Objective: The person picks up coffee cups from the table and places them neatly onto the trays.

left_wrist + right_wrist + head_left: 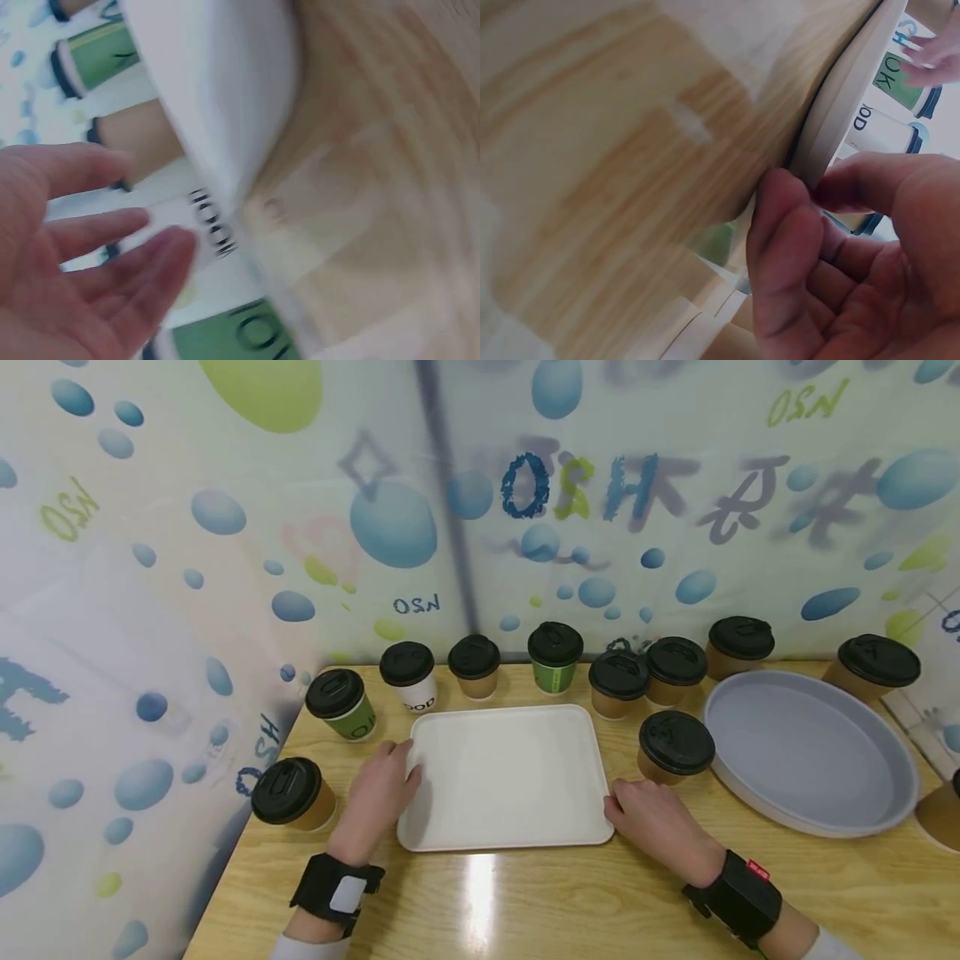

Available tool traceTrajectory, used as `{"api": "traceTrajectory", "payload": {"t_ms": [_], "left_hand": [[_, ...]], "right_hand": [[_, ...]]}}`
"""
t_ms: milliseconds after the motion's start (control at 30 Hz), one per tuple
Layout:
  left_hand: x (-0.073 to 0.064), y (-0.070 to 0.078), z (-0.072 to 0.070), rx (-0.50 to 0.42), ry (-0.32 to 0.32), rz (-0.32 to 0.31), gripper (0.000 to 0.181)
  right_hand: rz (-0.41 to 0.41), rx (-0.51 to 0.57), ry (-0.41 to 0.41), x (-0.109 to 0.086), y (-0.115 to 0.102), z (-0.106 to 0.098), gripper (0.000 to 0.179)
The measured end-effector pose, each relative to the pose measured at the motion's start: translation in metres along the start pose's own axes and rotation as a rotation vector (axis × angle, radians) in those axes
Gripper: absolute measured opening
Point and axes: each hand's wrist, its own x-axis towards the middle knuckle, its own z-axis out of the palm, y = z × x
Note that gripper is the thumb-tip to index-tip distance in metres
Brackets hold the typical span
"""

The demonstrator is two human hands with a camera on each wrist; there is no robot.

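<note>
A white rectangular tray [510, 777] lies on the wooden table, its long side toward me. At its left edge is my left hand [381, 785]; the left wrist view shows this hand [97, 247] with loosely bent, parted fingers and nothing between them. My right hand [652, 818] is at the tray's lower right side. In the right wrist view its thumb and curled fingers [784, 232] pinch the tray's rim [847, 82]. Behind the tray stand a white lidded paper cup [417, 689], a brown one [476, 672] and a green one [555, 664].
A round grey tray [810, 760] lies at the right, with brown lidded cups around it, one [675, 747] near my right hand. At the left stand a green cup [348, 714] and a brown cup [296, 793]. A patterned curtain [480, 527] closes off the table's back edge.
</note>
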Motion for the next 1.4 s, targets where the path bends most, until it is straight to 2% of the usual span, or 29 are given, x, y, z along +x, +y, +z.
{"api": "traceTrajectory", "payload": {"t_ms": [133,200,267,367,433,533,600,733,800,867,967,1167,1233,1300,1400], "left_hand": [[-0.008,0.001,-0.020,-0.031,0.232,0.090,0.039],[-0.010,-0.004,-0.028,-0.025,0.359,0.145,0.037],[-0.012,-0.011,-0.034,-0.011,0.459,0.180,0.035],[-0.017,-0.024,-0.040,-0.012,0.553,0.181,0.035],[-0.022,-0.034,-0.043,-0.014,0.575,0.145,0.038],[-0.031,-0.048,-0.047,-0.009,0.565,0.059,0.047],[-0.037,-0.058,-0.051,-0.001,0.522,-0.025,0.057],[-0.050,-0.072,-0.056,0.016,0.372,-0.205,0.080],[-0.056,-0.078,-0.057,0.027,0.301,-0.258,0.088],[-0.059,-0.082,-0.055,0.037,0.252,-0.276,0.092],[-0.061,-0.087,-0.052,0.027,0.211,-0.266,0.096],[-0.061,-0.089,-0.051,-0.058,0.147,-0.309,0.092],[-0.061,-0.087,-0.053,-0.076,0.164,-0.316,0.090],[-0.059,-0.083,-0.055,-0.084,0.217,-0.299,0.091],[-0.055,-0.069,-0.063,-0.102,0.277,-0.277,0.093]], "right_hand": [[0.010,0.013,-0.008,-0.001,0.001,-0.002,0.043],[0.012,0.013,-0.007,-0.002,0.001,-0.003,0.043],[0.010,0.009,-0.005,-0.003,0.001,-0.003,0.043],[0.003,0.003,-0.001,-0.003,0.000,-0.003,0.044],[0.002,0.002,0.005,-0.003,0.000,-0.003,0.044],[-0.002,-0.001,0.015,-0.004,-0.001,-0.003,0.044],[-0.003,-0.003,0.018,-0.004,-0.001,-0.003,0.044],[-0.011,-0.006,0.017,-0.004,-0.001,-0.002,0.044],[-0.013,-0.009,0.017,-0.004,-0.001,-0.002,0.044],[-0.014,-0.012,0.018,-0.004,-0.001,-0.002,0.044],[-0.008,-0.008,0.017,-0.004,0.000,-0.002,0.044],[-0.001,0.004,0.010,-0.003,-0.001,-0.002,0.044],[0.001,0.013,0.009,-0.003,-0.001,-0.002,0.044],[0.006,0.024,0.006,-0.003,-0.001,-0.001,0.044],[0.012,0.041,0.001,-0.002,-0.001,0.000,0.043]]}}
